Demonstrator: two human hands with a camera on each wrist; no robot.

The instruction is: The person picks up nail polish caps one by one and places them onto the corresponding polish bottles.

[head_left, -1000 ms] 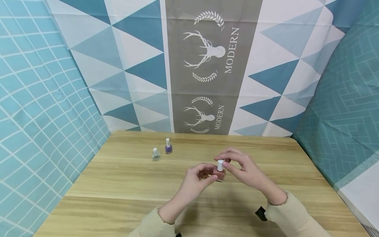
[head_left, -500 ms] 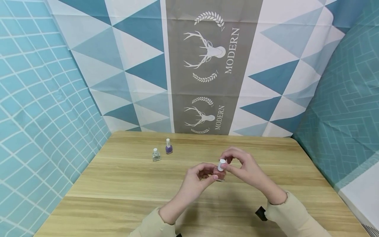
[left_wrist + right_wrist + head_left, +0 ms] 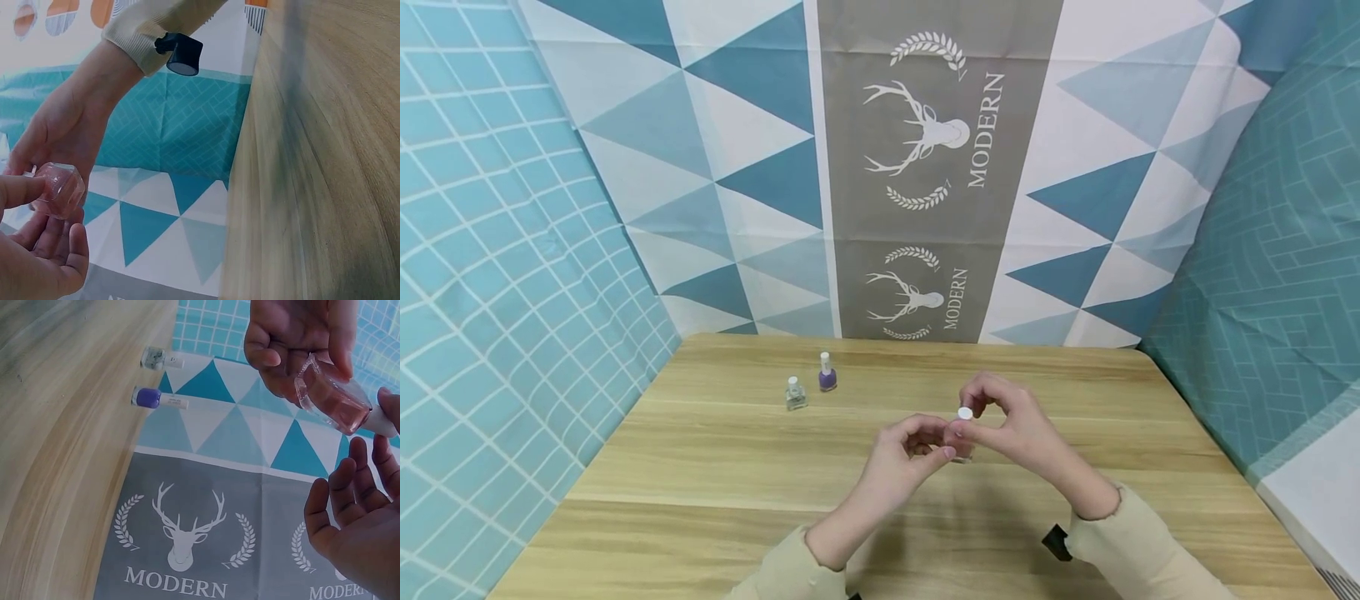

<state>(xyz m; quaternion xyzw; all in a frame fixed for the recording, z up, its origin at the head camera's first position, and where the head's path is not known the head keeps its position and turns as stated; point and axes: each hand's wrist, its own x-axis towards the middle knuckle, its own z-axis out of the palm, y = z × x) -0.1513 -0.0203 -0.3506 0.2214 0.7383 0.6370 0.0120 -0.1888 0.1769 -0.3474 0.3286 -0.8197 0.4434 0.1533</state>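
Observation:
A glass bottle of pink nail polish (image 3: 961,451) is held above the table between the thumb and fingers of my left hand (image 3: 895,457). Its white cap (image 3: 965,413) is pinched by the thumb and fingers of my right hand (image 3: 1018,427). In the right wrist view the cap (image 3: 379,422) sits against the bottle's neck, and the pink polish bottle (image 3: 337,403) shows its clear, thick base. The left wrist view shows the bottle (image 3: 62,190) from its base, with the cap mostly hidden behind fingers.
On the wooden table (image 3: 700,467), toward the back left, stand a clear nail polish bottle (image 3: 795,396) and a purple one (image 3: 827,380), both white-capped. Patterned cloths (image 3: 760,167) hang behind and at the sides of the table.
My right hand's fingers have shifted and curled around the cap, which has moved slightly right and now shows mostly its top. My left hand keeps its hold on the bottle.

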